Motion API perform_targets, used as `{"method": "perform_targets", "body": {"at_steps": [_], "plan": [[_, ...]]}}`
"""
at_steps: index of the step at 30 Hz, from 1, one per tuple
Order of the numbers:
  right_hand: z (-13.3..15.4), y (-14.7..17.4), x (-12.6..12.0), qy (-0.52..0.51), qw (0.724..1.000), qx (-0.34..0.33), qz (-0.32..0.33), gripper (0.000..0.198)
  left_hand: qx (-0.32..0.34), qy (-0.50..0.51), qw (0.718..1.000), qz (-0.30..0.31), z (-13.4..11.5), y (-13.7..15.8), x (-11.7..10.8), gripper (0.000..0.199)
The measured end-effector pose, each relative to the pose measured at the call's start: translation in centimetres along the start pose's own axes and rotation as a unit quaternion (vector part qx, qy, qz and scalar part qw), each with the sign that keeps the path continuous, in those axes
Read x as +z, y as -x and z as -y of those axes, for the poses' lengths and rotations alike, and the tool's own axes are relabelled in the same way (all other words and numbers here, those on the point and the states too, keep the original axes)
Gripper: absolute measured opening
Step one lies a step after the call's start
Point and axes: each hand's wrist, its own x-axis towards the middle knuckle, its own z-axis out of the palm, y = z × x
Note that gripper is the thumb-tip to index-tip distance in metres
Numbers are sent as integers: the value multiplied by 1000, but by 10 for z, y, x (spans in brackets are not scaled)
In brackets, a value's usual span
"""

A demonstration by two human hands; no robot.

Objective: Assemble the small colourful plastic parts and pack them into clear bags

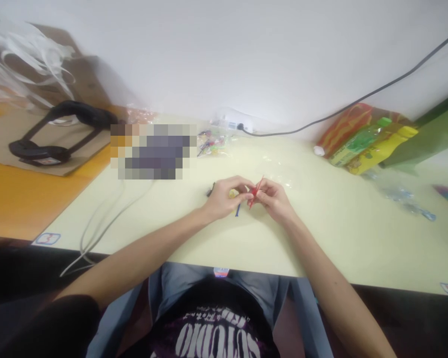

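Between my two hands, above the middle of the table, is a thin red plastic piece [254, 193], tilted on edge. My left hand [226, 198] pinches it from the left with thumb and fingertips. From the other side, my right hand [272, 196] grips it too, thumb toward me. What kind of part it is does not show clearly. A small blue stick-like piece [238, 210] lies under my left hand, beside something yellow [233, 193]. A dark small object [211, 189] shows partly behind the left hand.
Colourful small parts in clear plastic [212, 143] lie at the back, near a white power strip [233, 121] with a black cable. Bottles and bright packets [362, 144] stand at right. A black headset-like frame [61, 132] rests on cardboard at left. White cables [97, 226] cross the near left edge.
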Motion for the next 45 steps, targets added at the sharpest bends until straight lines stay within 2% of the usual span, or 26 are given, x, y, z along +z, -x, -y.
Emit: {"method": "perform_targets", "body": {"at_steps": [3, 8, 11, 18, 22, 26, 30, 33, 36, 39, 41, 42, 43, 45], "plan": [[3, 0, 1, -1, 1000, 7, -2, 38, 25, -19, 999, -3, 1, -1, -2, 16], [12, 0, 0, -2, 1000, 28, -4, 41, 117, -93, 988, 23, 5, -3, -9, 18], [15, 1, -1, 0, 999, 35, -5, 46, 150, -120, 981, 33, 8, -4, -10, 18], [16, 0, -2, 31, 998, 45, -23, 56, 161, -143, 976, 41, 9, -3, -9, 22], [21, 1, -12, 82, 993, 26, -77, 51, 160, -163, 974, -5, 9, -4, -16, 31], [23, 5, -28, 197, 972, 35, -122, 43, 150, -207, 964, -70, 14, -10, -34, 26], [15, 7, -31, 286, 952, 97, -58, 40, 125, -234, 959, -100, 22, -16, -52, 20], [8, 7, -24, 315, 943, 104, -20, 37, 71, -223, 968, -94, 29, -19, -57, 22], [7, 7, -17, 304, 948, 95, 1, 36, -4, -189, 978, -87, 36, -19, -56, 30], [10, 5, -22, 306, 949, 72, -22, 36, -75, -136, 983, -96, 44, -17, -52, 38], [11, 3, -34, 363, 926, 28, -105, 33, -115, -92, 984, -104, 50, -17, -49, 41], [11, 3, -43, 411, 896, 0, -166, 32, -130, -72, 983, -105, 53, -16, -48, 42], [9, 2, -54, 467, 854, -28, -227, 31, -141, -55, 983, -106, 56, -16, -47, 43], [3, 4, -75, 575, 749, -41, -327, 32, -151, -31, 982, -105, 62, -16, -45, 44]]}}
